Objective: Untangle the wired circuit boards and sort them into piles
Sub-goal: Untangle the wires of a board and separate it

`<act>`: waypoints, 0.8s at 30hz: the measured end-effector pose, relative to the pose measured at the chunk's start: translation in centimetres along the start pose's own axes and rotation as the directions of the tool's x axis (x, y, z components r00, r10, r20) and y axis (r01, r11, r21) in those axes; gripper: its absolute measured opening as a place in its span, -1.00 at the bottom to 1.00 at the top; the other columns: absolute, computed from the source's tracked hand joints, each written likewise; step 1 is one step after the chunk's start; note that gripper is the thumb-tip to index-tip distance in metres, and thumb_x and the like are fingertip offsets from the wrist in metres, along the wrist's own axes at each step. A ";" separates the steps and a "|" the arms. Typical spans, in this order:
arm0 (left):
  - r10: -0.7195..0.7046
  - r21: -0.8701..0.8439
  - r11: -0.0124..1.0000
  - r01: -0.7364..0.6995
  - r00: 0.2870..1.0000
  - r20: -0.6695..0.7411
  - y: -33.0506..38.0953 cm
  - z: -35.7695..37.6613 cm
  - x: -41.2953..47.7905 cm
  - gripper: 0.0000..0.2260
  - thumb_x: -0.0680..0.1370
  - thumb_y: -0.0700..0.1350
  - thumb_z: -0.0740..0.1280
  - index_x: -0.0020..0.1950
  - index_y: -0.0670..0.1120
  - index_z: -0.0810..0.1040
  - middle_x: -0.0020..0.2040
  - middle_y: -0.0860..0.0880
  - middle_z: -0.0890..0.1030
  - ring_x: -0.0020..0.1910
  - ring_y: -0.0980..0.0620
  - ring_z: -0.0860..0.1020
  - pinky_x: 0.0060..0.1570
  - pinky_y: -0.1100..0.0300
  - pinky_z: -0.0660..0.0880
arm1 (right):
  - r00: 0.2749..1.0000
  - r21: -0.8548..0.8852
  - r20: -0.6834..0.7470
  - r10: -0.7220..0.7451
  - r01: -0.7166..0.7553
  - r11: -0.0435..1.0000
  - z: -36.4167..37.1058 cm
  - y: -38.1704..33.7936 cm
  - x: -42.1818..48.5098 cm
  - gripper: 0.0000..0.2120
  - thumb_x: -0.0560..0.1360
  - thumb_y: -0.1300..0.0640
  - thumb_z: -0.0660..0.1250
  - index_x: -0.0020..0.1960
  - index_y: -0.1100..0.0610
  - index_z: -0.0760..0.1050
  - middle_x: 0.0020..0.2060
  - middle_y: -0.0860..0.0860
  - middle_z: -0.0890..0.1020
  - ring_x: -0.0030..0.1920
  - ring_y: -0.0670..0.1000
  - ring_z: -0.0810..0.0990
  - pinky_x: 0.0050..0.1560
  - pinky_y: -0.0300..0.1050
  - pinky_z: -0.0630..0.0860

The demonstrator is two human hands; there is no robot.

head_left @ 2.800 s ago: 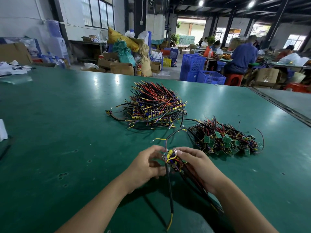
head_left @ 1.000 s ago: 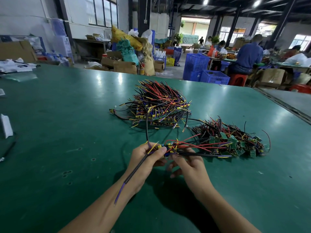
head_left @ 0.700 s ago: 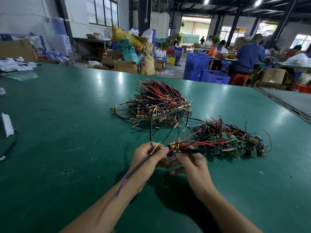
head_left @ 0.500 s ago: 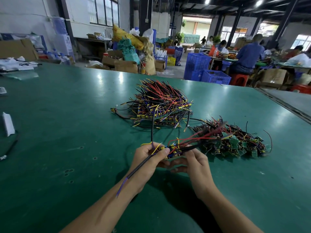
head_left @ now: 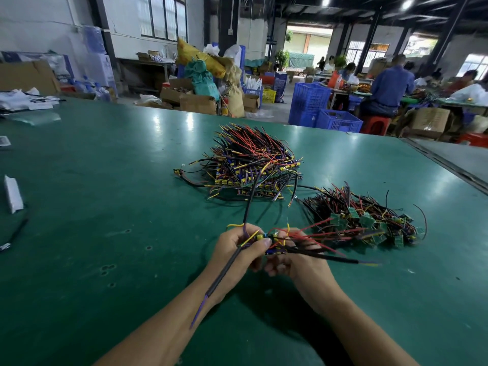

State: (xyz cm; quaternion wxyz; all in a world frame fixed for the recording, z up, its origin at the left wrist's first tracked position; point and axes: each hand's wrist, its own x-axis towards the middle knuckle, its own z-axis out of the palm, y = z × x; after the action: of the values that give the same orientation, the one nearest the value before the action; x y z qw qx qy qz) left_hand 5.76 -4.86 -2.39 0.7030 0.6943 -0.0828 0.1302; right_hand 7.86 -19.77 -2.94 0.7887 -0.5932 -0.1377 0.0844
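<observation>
A person's left hand point(head_left: 237, 250) and right hand point(head_left: 301, 264) are both gripping one wired circuit board point(head_left: 274, 245) above the green table point(head_left: 105, 186). The larger pile point(head_left: 253, 165) and the smaller pile point(head_left: 364, 223) are lying just beyond it, with wide green surface spreading leftward and the table's edge running close on the right.

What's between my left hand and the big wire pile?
Head view: green table, crossed by one black wire from the left hand toward the big pile.
</observation>
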 end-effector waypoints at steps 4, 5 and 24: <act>-0.024 -0.007 1.000 0.025 0.995 0.095 0.5 0.5 -0.5 -0.75 0.57 -0.01 0.32 -0.23 -0.12 0.55 -0.50 0.08 0.47 -0.54 0.20 0.39 -0.48 0.42 0.31 | 0.998 0.014 0.067 -0.011 0.010 1.000 0.2 -0.3 -0.3 -0.93 0.49 0.26 0.32 -0.04 0.23 0.54 -0.34 0.15 0.65 -0.40 0.06 0.62 -0.38 -0.18 0.55; -0.027 -0.017 0.999 0.030 0.991 0.131 0.6 0.6 -0.6 -0.76 0.61 -0.04 0.27 -0.23 -0.04 0.59 -0.52 0.09 0.48 -0.56 0.21 0.39 -0.49 0.44 0.30 | 0.998 0.018 0.067 -0.004 0.003 1.000 0.4 -0.4 -0.4 -0.91 0.51 0.32 0.28 -0.07 0.23 0.56 -0.35 0.15 0.65 -0.41 0.07 0.63 -0.39 -0.18 0.55; -0.152 -0.074 0.984 0.161 0.982 0.108 1.3 0.6 -1.3 -0.56 0.56 0.09 0.22 -0.48 -0.02 0.54 -0.49 0.06 0.45 -0.55 0.20 0.35 -0.51 0.42 0.27 | 0.935 0.033 0.341 0.099 -0.117 0.993 0.7 -1.1 -0.8 -0.90 0.52 0.07 0.30 -0.12 -0.02 0.59 -0.35 0.03 0.53 -0.43 -0.08 0.35 -0.41 -0.31 0.29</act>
State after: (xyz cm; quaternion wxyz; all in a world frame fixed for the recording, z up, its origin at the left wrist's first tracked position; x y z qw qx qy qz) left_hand 4.21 -5.51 -1.54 0.7339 0.6748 -0.0692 0.0352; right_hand 6.81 -19.70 -1.83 0.7628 -0.5555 -0.2361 0.2320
